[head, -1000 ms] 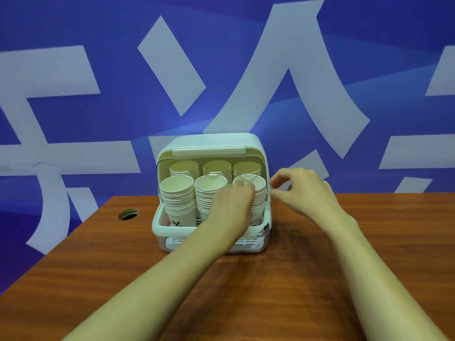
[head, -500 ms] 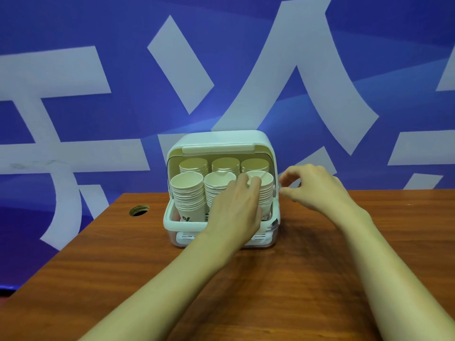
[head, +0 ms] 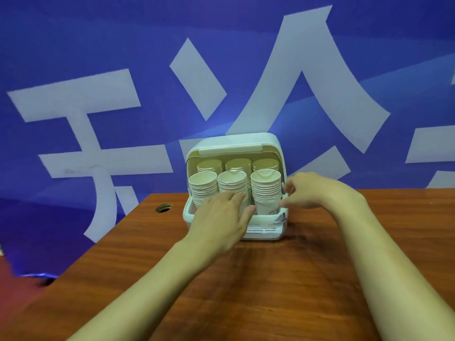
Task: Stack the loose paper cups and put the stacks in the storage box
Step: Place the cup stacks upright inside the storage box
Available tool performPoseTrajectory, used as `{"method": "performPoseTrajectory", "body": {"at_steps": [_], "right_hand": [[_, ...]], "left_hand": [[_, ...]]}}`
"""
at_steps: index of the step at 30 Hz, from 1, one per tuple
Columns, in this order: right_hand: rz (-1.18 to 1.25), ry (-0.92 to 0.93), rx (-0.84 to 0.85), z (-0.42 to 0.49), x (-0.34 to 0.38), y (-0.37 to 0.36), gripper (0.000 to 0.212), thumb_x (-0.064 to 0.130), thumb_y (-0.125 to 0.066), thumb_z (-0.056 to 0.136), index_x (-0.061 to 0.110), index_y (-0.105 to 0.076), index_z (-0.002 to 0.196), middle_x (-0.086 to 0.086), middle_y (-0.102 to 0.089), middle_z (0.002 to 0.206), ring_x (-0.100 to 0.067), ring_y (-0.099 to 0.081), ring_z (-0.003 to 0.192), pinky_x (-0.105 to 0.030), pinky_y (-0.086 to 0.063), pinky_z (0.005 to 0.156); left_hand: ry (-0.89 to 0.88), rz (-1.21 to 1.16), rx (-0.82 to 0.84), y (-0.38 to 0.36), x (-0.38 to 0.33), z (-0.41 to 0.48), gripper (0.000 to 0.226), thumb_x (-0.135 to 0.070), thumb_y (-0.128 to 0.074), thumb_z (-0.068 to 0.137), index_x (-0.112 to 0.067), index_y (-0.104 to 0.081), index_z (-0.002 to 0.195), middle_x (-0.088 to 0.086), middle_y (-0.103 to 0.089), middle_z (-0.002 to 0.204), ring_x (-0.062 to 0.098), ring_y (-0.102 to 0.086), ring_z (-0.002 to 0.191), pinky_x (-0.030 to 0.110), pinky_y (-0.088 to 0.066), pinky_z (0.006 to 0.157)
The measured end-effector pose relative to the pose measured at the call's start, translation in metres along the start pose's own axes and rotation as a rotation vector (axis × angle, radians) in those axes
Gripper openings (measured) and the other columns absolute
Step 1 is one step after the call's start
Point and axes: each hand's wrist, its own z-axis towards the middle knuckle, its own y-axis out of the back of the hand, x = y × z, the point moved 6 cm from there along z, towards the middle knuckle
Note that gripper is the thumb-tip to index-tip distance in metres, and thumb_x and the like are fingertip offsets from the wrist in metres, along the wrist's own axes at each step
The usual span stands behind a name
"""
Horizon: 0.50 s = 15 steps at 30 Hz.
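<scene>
The white storage box (head: pixel 236 142) stands open-fronted at the table's far edge. Inside are three front stacks of paper cups, left (head: pixel 203 185), middle (head: pixel 231 180) and right (head: pixel 266 190), with three more stacks (head: pixel 238 164) behind them. My left hand (head: pixel 221 215) lies with straight fingers against the lower front of the middle stack, its thumb next to the right stack. My right hand (head: pixel 312 190) is at the box's right side, with curled index finger and thumb tips on its edge. No loose cups are in view.
The brown wooden table (head: pixel 270 279) has a round cable hole (head: pixel 163 207) left of the box. A blue wall with large white shapes (head: pixel 98 57) rises directly behind the box. The table's left edge runs diagonally toward me.
My left hand slid down and left from the rim of the right front stack to the front of the middle stack. My right hand closed in on the box's right edge.
</scene>
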Motion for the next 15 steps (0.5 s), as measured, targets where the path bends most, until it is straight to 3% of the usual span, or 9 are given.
{"method": "performPoseTrajectory", "body": {"at_steps": [5, 10, 15], "right_hand": [[0.032, 0.061, 0.003, -0.011, 0.012, 0.005, 0.049, 0.048, -0.072, 0.084, 0.014, -0.066, 0.120, -0.005, -0.066, 0.121, -0.024, -0.063, 0.106, -0.041, -0.052, 0.096], [-0.036, 0.072, 0.052, -0.023, 0.019, -0.001, 0.048, 0.050, -0.070, 0.081, 0.019, -0.063, 0.116, -0.001, -0.065, 0.117, -0.022, -0.062, 0.101, -0.038, -0.052, 0.090], [-0.086, 0.045, 0.074, -0.036, 0.024, 0.001, 0.057, 0.050, -0.071, 0.082, 0.016, -0.059, 0.127, -0.003, -0.063, 0.129, -0.022, -0.060, 0.112, -0.039, -0.049, 0.100]], "left_hand": [[0.030, 0.063, 0.003, 0.023, -0.008, -0.013, 0.054, -0.055, -0.029, 0.100, -0.019, -0.056, 0.128, 0.001, -0.061, 0.127, 0.023, -0.051, 0.120, 0.037, -0.039, 0.100], [0.055, 0.095, 0.026, 0.039, -0.007, -0.027, 0.051, -0.050, -0.027, 0.102, -0.017, -0.053, 0.130, 0.000, -0.057, 0.132, 0.023, -0.048, 0.124, 0.036, -0.037, 0.101], [0.067, 0.128, 0.038, 0.050, 0.002, -0.042, 0.053, -0.055, -0.026, 0.100, -0.022, -0.047, 0.137, -0.002, -0.052, 0.138, 0.021, -0.044, 0.129, 0.038, -0.032, 0.105]]}}
